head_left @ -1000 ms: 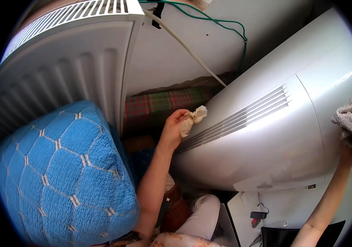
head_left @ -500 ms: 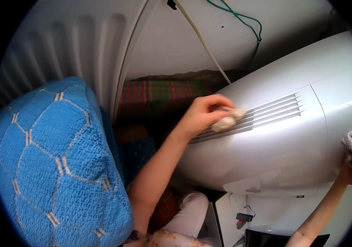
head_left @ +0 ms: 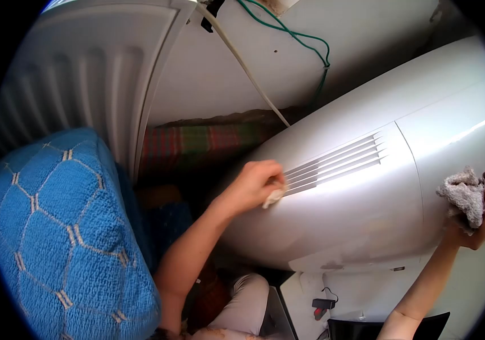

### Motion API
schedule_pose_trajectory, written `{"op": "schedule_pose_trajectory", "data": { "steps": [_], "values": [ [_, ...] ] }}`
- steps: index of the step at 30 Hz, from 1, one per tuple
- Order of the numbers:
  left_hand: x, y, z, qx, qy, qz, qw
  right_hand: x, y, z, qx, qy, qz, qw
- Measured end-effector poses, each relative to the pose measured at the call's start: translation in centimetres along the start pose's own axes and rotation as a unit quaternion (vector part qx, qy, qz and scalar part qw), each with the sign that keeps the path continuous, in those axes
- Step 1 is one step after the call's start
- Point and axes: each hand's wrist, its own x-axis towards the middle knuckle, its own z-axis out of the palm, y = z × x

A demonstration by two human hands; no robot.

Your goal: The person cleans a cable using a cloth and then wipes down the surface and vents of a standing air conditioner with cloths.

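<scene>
My left hand [head_left: 256, 184] pinches a small cream cloth [head_left: 275, 196] against the left end of the slotted vent [head_left: 339, 161] on a large glossy white curved panel [head_left: 361, 209]. Part of that cloth is hidden under my fingers. At the far right, my right hand [head_left: 483, 224] is wrapped round a grey fluffy cloth [head_left: 465, 195], close to the panel's right part.
A blue patterned cushion [head_left: 55, 238] fills the lower left, before a white radiator [head_left: 89, 73]. Green cable [head_left: 305, 37] and a pale pipe [head_left: 242, 62] run along the wall. Plaid fabric [head_left: 197, 141] lies behind; a small black device [head_left: 323, 304] is below.
My left hand with the cream cloth moved right onto the vent, then back to its left end. The view has shifted. My right hand still holds the grey cloth.
</scene>
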Motion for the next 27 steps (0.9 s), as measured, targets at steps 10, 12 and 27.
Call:
{"op": "schedule_pose_trajectory", "data": {
  "steps": [10, 12, 27],
  "values": [
    [-4.4, -4.8, -0.4, 0.052, 0.023, -0.047, 0.997, 2.6, -2.0, -1.2, 0.033, -0.098, 0.033, 0.994],
    [-4.8, -5.5, -0.2, 0.039, 0.036, -0.045, 0.998, 2.1, -1.8, -3.0, 0.026, -0.143, 0.028, 0.989],
    [-1.4, -1.1, 0.3, -0.016, 0.041, 0.030, 0.999, -7.3, -0.6, -6.2, 0.016, -0.145, 0.090, 0.985]
  ]
}}
